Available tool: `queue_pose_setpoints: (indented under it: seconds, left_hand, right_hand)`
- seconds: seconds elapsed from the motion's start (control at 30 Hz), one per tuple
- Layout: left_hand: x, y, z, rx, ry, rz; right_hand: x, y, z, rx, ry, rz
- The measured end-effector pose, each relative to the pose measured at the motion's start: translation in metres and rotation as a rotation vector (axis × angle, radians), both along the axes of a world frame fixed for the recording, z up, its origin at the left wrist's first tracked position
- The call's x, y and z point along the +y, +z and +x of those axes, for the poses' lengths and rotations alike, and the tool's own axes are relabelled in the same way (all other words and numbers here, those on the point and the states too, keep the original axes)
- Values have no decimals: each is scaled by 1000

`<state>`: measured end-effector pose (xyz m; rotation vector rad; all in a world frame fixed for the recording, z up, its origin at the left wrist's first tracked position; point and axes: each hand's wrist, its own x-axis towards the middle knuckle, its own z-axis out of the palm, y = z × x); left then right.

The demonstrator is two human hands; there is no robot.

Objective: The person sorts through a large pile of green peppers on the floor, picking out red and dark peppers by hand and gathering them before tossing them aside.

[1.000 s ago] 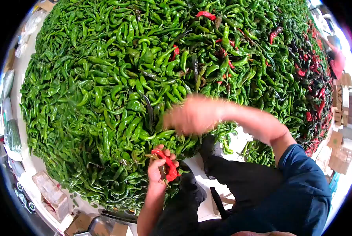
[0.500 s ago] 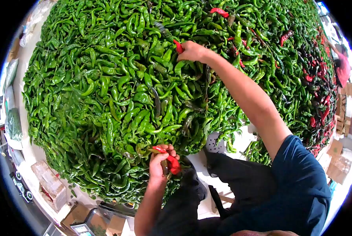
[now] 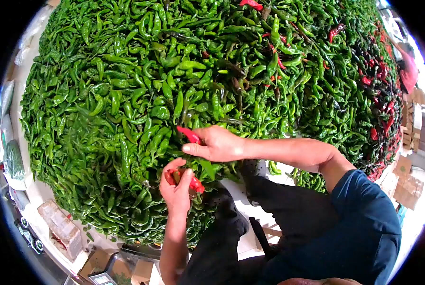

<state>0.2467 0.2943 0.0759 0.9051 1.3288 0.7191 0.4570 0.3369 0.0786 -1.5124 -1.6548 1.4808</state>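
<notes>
A great heap of green chili peppers [image 3: 112, 95] fills most of the view. My right hand [image 3: 217, 144] is closed on a red chili pepper [image 3: 189, 135], whose pointed tip sticks out to the left. A green pepper [image 3: 206, 167] shows just below that hand; whether it is held too cannot be told. Lower and a little to the left, my left hand [image 3: 176, 187] is curled around red chili peppers [image 3: 196, 184], which show past the thumb. The two hands are close together but apart, over the near side of the heap.
Red and dark peppers [image 3: 386, 109] lie along the heap's right edge, near a person in pink [image 3: 407, 71]. Cardboard boxes [image 3: 408, 183] stand at the right. A white box [image 3: 60, 225] and a scale display [image 3: 102, 278] are at lower left. My knees [image 3: 288, 204] border the heap.
My right hand has come down and left from the upper part of the heap, bringing the red chili pepper towards my left hand. The left hand has shifted slightly left and up.
</notes>
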Motion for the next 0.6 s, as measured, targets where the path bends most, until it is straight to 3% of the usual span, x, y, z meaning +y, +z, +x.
queue_pose_setpoints:
  seconds: [0.13,0.23,0.4,0.5,0.57,0.6]
  left_hand:
    - [5,2,19,77,-94,223]
    - [12,4,20,18,-12,16]
    - [14,-14,12,-98,61,-107]
    - [36,22,-10,-240,163,-316]
    - [34,13,-29,-206,169,-134]
    - [31,19,-29,-261,159,-157]
  right_hand:
    - [-12,10,-26,97,84,-119]
    - [-12,-1,-24,331,-8,-190]
    - [-9,-3,-13,228,-41,-92]
    - [51,-4,33,-253,-75,125]
    - [104,-33,76,-592,-149,367]
    - [129,-52,96,-585,-328,429]
